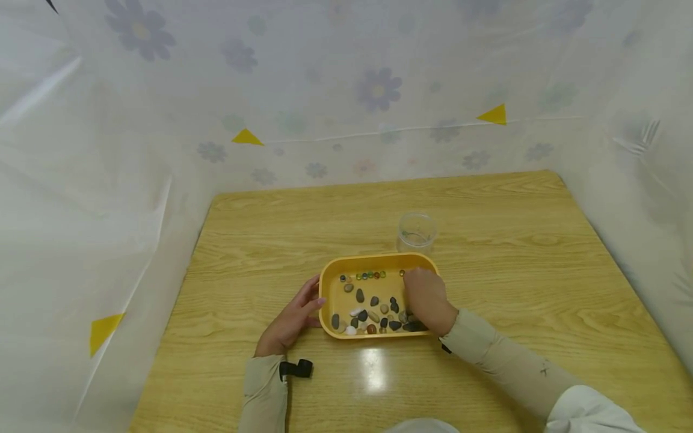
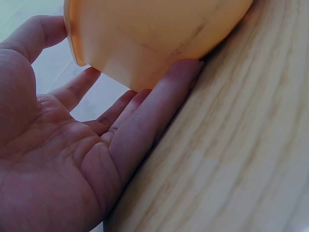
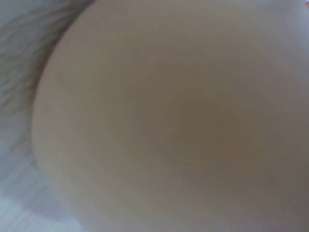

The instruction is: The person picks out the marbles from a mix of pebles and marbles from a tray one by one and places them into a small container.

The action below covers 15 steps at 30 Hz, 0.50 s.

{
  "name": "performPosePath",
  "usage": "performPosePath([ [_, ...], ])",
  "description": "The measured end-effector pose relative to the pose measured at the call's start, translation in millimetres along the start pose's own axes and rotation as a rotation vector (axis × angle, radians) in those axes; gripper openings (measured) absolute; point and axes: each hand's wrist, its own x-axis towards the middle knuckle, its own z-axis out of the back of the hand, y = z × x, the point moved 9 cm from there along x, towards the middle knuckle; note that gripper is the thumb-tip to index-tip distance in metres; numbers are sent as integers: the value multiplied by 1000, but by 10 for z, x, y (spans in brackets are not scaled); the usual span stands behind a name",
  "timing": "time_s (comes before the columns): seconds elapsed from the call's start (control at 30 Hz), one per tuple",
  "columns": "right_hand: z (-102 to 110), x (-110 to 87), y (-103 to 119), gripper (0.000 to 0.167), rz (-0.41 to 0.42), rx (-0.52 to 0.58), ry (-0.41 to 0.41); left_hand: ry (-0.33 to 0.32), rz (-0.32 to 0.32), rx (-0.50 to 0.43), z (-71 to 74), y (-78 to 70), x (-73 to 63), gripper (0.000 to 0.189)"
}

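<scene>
A yellow plastic tub (image 1: 379, 337) stands on the table, holding several dark and pale pebbles (image 1: 375, 300) and several glass marbles (image 1: 370, 275). My left hand (image 1: 295, 313) holds the tub's left end. In the left wrist view its thumb lies at the rim and the other fingers (image 2: 159, 96) spread along the outer wall, low by the tabletop. My right hand (image 1: 430, 297) reaches down into the tub's right end, near a lone marble (image 1: 402, 273). Its fingertips are hidden, so what they hold cannot be seen. The right wrist view is mostly filled by blurred skin.
Just behind the tub's right side stands a clear round container (image 1: 417, 231) with a few small things at its bottom. The wooden table (image 1: 271, 234) has flower-patterned sheeting (image 1: 346, 90) behind and at its sides. Yellow tape pieces (image 1: 494, 115) mark the sheeting.
</scene>
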Motion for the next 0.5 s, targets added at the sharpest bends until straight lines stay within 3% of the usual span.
performPosePath([
  [0.3,22,4,5,26,24,-3,-44,-8,-2,-2,-1,-9,-10,54],
  [0.5,17,-5,-18,21,24,60,-2,-10,-9,1,6,-7,-12,56],
])
